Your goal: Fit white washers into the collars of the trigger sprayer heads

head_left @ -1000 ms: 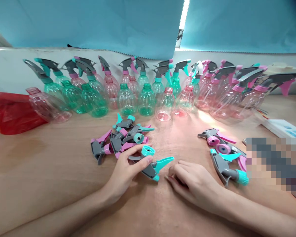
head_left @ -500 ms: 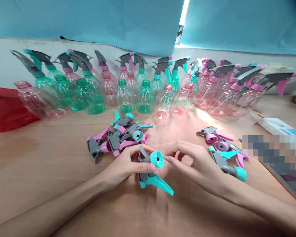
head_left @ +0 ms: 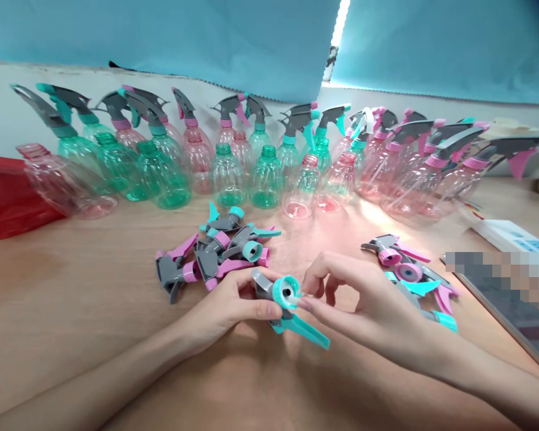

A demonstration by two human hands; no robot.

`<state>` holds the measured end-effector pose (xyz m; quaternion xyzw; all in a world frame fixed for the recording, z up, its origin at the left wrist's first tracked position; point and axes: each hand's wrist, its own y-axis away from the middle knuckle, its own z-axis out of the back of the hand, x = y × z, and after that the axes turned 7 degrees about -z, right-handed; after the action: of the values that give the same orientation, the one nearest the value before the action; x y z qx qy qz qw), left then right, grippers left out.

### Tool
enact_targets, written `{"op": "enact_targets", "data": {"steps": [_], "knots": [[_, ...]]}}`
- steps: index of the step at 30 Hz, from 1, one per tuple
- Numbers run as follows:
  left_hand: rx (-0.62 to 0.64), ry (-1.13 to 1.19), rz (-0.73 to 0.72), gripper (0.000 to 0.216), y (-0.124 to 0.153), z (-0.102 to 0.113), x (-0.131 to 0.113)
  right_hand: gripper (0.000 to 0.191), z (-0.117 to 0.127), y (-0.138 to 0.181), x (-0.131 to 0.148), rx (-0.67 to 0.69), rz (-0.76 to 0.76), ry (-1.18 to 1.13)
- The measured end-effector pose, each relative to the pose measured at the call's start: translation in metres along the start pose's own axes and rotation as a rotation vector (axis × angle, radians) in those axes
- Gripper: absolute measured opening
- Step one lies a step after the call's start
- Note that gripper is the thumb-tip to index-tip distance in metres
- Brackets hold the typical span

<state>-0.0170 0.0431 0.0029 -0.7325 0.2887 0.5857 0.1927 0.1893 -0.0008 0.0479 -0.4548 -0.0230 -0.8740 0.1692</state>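
Note:
My left hand is closed around a trigger spray head with a grey body, a teal collar and a teal trigger. The collar's opening faces me and to the right, showing white inside with a dark hole. At the collar's right edge, the pinched thumb and fingertips of my right hand hold something small and pale that I cannot make out. Beyond my left hand lies a pile of loose grey spray heads with pink or teal parts. More loose spray heads lie behind my right hand, partly hidden by it.
Several open green bottles and pink bottles stand across the back. Behind and beside them are bottles with spray heads fitted. A red bag lies at left; a phone-like dark device and white box at right.
My right fingertips have come in to the collar's edge. The spray head has turned slightly, and white now shows inside its collar. The view has shifted a little.

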Motion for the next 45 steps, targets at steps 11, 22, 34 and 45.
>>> {"op": "enact_targets", "data": {"steps": [11,22,34,45], "knots": [[-0.059,-0.073,0.027,0.029,0.004,-0.013,-0.003,0.013,0.005,-0.007,0.003,0.238,-0.277,-0.292],[-0.096,-0.130,0.016,0.030,0.004,-0.012,0.000,0.029,-0.014,-0.004,-0.015,0.250,-0.370,-0.716],[-0.166,-0.150,-0.044,0.024,0.004,-0.020,0.000,0.029,-0.019,-0.002,-0.008,0.087,-0.325,-0.572],[-0.253,-0.380,-0.083,0.025,0.010,-0.024,0.005,0.027,-0.017,-0.003,-0.010,0.114,-0.451,-0.669]]}}
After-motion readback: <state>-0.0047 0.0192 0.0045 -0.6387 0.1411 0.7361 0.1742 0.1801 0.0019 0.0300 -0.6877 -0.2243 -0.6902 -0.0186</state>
